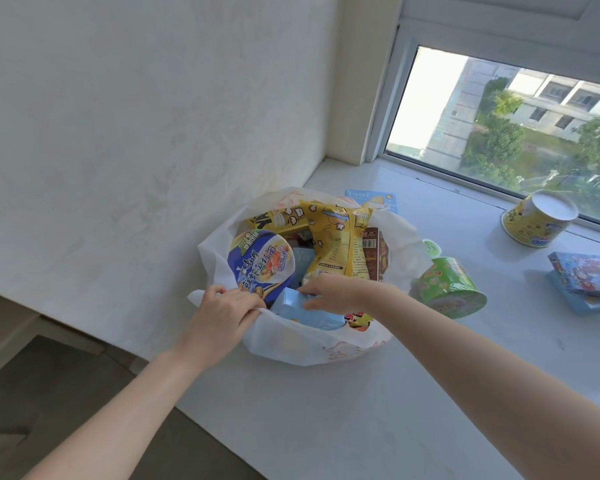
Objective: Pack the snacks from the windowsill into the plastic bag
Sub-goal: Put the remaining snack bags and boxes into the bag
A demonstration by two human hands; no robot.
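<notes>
Head view: plastic bag (312, 344) rim in left hand (222, 306), right hand (329, 292) inside

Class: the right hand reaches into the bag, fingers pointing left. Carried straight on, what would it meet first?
Probably the blue noodle bowl, just beyond the light blue box that the right hand already touches; depth is uncertain.

Beside the white plastic bag (312, 344): green noodle cup (447, 289), yellow tub (534, 221), light blue boxes (582, 282). Inside: dark blue-lidded noodle bowl (262, 263), yellow cartoon-printed packet (336, 240).
</notes>
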